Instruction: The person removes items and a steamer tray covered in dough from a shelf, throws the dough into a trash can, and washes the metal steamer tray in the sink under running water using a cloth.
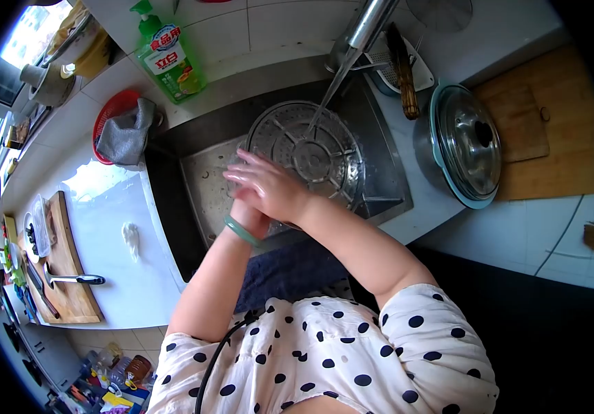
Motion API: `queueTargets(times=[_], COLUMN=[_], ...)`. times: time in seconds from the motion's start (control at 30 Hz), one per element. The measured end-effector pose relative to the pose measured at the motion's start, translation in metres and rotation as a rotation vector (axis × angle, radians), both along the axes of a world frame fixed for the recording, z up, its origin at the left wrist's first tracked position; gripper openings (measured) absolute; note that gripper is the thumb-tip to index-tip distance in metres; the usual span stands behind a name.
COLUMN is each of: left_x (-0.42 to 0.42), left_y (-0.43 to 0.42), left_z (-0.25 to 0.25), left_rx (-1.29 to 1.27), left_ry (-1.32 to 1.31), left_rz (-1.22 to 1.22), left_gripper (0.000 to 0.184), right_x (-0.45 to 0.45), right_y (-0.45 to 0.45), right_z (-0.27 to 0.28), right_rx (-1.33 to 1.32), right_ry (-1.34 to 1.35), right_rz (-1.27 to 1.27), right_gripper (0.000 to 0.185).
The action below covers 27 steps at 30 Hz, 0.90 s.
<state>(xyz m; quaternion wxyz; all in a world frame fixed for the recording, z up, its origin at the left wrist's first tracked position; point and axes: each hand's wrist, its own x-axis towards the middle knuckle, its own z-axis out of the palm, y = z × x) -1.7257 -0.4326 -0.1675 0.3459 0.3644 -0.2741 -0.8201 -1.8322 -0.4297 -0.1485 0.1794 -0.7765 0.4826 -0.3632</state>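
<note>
My right hand [273, 192] lies across my left hand [250, 218] over the sink [200, 176]. Both look wet. The right fingers are stretched out, while the left fingers are mostly hidden beneath that hand. A pale green bangle [242, 231] circles my left wrist. Just beyond the hands, a round, shiny, see-through basin with ribs [310, 160] rests in the sink. From the metal faucet [373, 24], a stream of water runs down into it.
A green soap bottle [168, 58] and a red basket [119, 103] with a grey cloth [125, 132] stand left of the sink. On the right is a lidded pot [473, 138]. A cutting board [72, 265] with a knife and peeler-like tool lies on the left counter.
</note>
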Motion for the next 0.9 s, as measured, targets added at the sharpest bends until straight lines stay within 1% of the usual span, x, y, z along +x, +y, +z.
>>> queueTargets(times=[0.03, 0.1, 0.13, 0.23, 0.27, 0.3, 0.33, 0.37, 0.4, 0.43, 0.47, 0.53, 0.6, 0.63, 0.67, 0.73, 0.8, 0.83, 0.87, 0.9], left_x=[0.007, 0.005, 0.005, -0.021, -0.037, -0.052, -0.070, -0.089, -0.099, -0.112, -0.116, -0.122, -0.110, -0.098, -0.083, -0.048, -0.012, 0.005, 0.014, 0.021], left_y=[-0.006, -0.016, -0.022, -0.019, -0.018, -0.018, -0.013, -0.007, 0.001, 0.007, 0.014, 0.018, 0.002, -0.006, -0.016, -0.041, -0.056, -0.063, -0.068, -0.070], left_z=[-0.004, 0.027, 0.031, 0.040, 0.044, 0.039, 0.040, 0.032, 0.046, 0.037, 0.047, 0.035, 0.021, 0.015, 0.014, 0.010, -0.032, -0.057, -0.062, -0.068], left_rx=[-0.377, 0.170, 0.205, 0.118, 0.104, -0.019, -0.111, -0.314, -0.420, -0.928, -1.024, -1.360, -1.469, -1.534, -1.596, -1.410, -1.099, -0.777, -0.462, -0.233], left_ry=[-0.159, 0.023, -0.001, -0.069, -0.088, -0.139, -0.213, -0.305, -0.391, -0.635, -0.651, -0.783, -0.655, -0.762, -0.872, -1.040, -1.267, -1.109, -0.939, -0.659], left_rz=[-0.106, -0.005, -0.018, -0.061, -0.069, -0.128, -0.130, -0.129, -0.203, -0.190, -0.262, -0.338, -0.365, -0.429, -0.495, -0.581, -0.445, -0.448, -0.440, -0.464], left_gripper=[0.027, 0.025, 0.029, 0.039, 0.043, 0.042, 0.050, 0.053, 0.052, 0.051, 0.051, 0.053, 0.055, 0.056, 0.057, 0.059, 0.061, 0.065, 0.069, 0.077], right_x=[-0.007, -0.025, -0.034, -0.054, -0.054, -0.052, -0.052, -0.055, -0.060, -0.066, -0.068, -0.070, -0.070, -0.077, -0.084, -0.099, -0.115, -0.118, -0.120, -0.121], right_y=[0.012, 0.042, 0.054, 0.074, 0.076, 0.079, 0.081, 0.087, 0.086, 0.083, 0.079, 0.084, 0.088, 0.093, 0.100, 0.114, 0.125, 0.128, 0.128, 0.127], right_z=[0.009, 0.021, 0.024, -0.003, -0.005, -0.007, -0.010, -0.031, -0.040, -0.045, -0.042, -0.028, -0.007, -0.007, -0.003, -0.002, -0.006, -0.008, -0.007, -0.004], right_rx=[0.055, 0.082, 0.093, 0.200, 0.298, 0.397, 0.499, 0.581, 0.470, 0.352, 0.229, 0.313, 0.359, 0.336, 0.345, 0.394, 0.463, 0.484, 0.523, 0.564], right_ry=[-0.076, 0.079, 0.155, 0.146, 0.004, -0.141, -0.286, -0.377, -0.148, 0.081, 0.311, -0.609, -1.533, -1.568, -1.637, -1.666, -1.609, -1.588, -1.606, -1.622], right_rz=[0.043, -0.062, -0.114, -0.193, -0.283, -0.371, -0.455, -0.563, -0.638, -0.706, -0.769, -0.782, -0.687, -0.743, -0.754, -0.755, -0.684, -0.692, -0.639, -0.585], right_gripper=[0.044, 0.049, 0.052, 0.052, 0.051, 0.050, 0.049, 0.044, 0.042, 0.040, 0.039, 0.038, 0.037, 0.030, 0.029, 0.028, 0.031, 0.032, 0.033, 0.034])
